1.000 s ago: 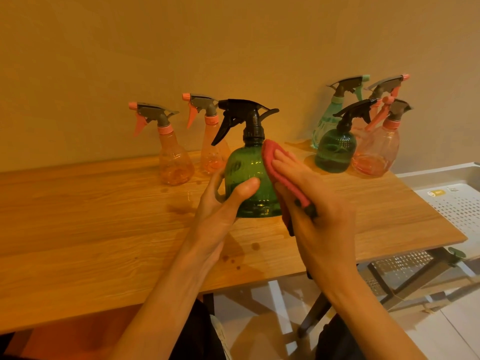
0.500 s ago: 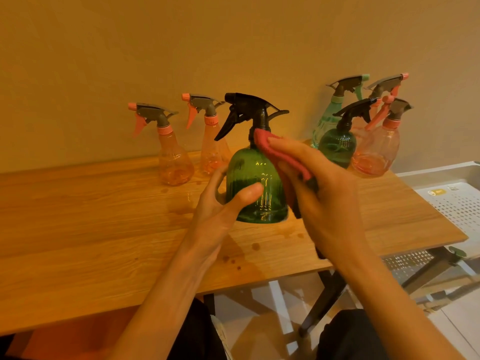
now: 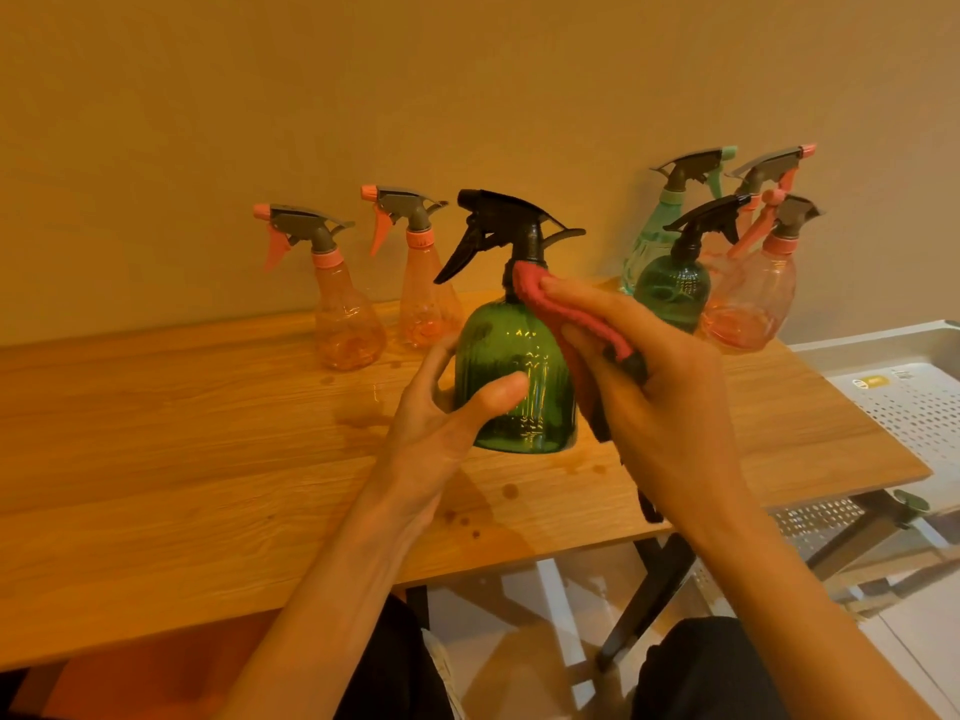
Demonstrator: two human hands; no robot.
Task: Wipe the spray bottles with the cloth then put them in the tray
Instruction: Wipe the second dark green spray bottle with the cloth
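Note:
A green spray bottle (image 3: 519,387) with a black trigger head stands upright on the wooden table (image 3: 208,459). My left hand (image 3: 447,423) holds its lower body, thumb across the front and fingers round the back. My right hand (image 3: 654,387) grips a red cloth (image 3: 561,309) and presses it against the bottle's right shoulder, just under the neck. The white perforated tray (image 3: 914,397) sits to the right of the table, lower down.
Two orange spray bottles (image 3: 348,324) (image 3: 426,304) stand at the back by the wall. A cluster at the back right holds a teal bottle (image 3: 654,246), a dark green bottle (image 3: 675,288) and orange ones (image 3: 753,304). Droplets dot the table front.
The cloth in my right hand slid up the bottle's right side from the body to the shoulder near the neck. The bottle turned slightly; my left hand kept its hold.

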